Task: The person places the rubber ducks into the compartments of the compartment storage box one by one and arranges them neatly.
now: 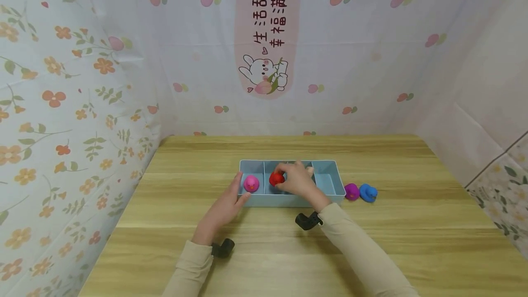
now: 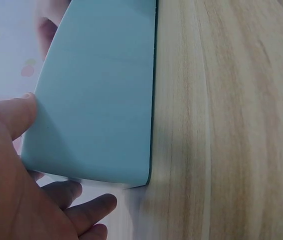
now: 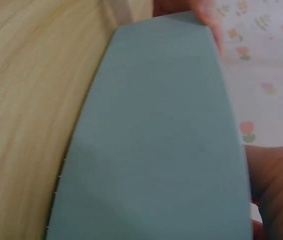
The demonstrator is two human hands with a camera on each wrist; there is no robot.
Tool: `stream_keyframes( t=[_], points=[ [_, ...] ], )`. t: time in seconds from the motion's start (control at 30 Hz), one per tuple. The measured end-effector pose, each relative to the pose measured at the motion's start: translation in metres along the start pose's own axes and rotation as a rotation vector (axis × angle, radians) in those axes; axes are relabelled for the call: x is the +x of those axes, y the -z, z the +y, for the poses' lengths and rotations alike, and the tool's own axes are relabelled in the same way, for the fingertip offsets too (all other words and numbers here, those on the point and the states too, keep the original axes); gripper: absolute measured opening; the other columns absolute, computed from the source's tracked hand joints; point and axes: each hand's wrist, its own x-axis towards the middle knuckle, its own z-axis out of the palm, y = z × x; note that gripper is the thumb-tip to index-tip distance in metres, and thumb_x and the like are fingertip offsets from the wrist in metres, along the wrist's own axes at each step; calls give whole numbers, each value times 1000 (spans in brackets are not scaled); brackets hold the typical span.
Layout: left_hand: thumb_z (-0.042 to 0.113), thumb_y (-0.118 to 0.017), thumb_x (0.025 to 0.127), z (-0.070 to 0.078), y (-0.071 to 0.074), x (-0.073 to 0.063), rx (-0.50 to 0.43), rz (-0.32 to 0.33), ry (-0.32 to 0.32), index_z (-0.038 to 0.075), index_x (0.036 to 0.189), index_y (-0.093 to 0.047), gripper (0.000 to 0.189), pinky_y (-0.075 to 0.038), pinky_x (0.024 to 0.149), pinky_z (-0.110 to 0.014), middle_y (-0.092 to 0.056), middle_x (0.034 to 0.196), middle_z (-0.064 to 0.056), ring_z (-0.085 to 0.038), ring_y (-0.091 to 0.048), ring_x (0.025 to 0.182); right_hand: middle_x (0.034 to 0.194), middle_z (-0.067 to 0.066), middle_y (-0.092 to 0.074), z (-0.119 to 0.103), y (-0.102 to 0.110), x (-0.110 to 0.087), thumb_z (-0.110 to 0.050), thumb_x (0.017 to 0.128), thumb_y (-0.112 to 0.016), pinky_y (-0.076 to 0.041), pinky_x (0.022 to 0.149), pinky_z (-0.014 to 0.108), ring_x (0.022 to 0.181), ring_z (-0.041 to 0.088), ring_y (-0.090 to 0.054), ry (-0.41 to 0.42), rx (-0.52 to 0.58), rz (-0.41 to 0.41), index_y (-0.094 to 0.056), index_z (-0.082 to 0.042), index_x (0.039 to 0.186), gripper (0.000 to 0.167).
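A light blue divided box (image 1: 272,201) lies lengthwise on the table. My left hand (image 1: 224,205) holds its left end, the thumb at the front rim and the fingers along the end wall, as the left wrist view also shows. In the leftmost compartment sits a pink rubber duck (image 1: 251,183). My right hand (image 1: 299,180) reaches over the front rim and pinches a red rubber duck (image 1: 276,178) in the second compartment. That hand covers much of the middle compartments. The right wrist view is mostly filled by the box's front wall (image 3: 151,130).
Just off the box's right end stand a purple rubber duck (image 1: 352,191) and a blue one (image 1: 368,193), side by side. The wooden table (image 1: 412,242) extends around the box. Patterned cloth (image 1: 189,58) hangs behind the table and on both sides.
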Motion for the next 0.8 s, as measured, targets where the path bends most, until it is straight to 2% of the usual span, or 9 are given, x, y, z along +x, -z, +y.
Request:
stream_keyframes(
  t=[0.37,0.57,0.8],
  points=[
    [33,-47,100,0,0,0,5,5,-7,4,153,-8,73,-20,118,-46,-15,159,-16,-32,-21,145,85,-1,-72,-8,-8,3,-27,71,-84,-25,68,41,86,22,-44,41,-210,-36,-67,-21,94,29],
    [33,-48,100,2,2,-1,0,1,-12,2,153,-9,73,-20,118,-47,-15,159,-17,-33,-21,145,89,0,-73,-11,-10,6,-29,72,-84,-25,68,41,89,23,-44,19,-259,-74,-68,-21,101,34],
    [32,-48,100,-1,0,0,-2,5,-17,3,153,-9,72,-19,118,-46,-14,159,-16,-32,-20,145,94,2,-72,-14,-10,8,-31,71,-84,-25,67,41,90,24,-43,13,-271,-93,-69,-22,102,35]
  ],
)
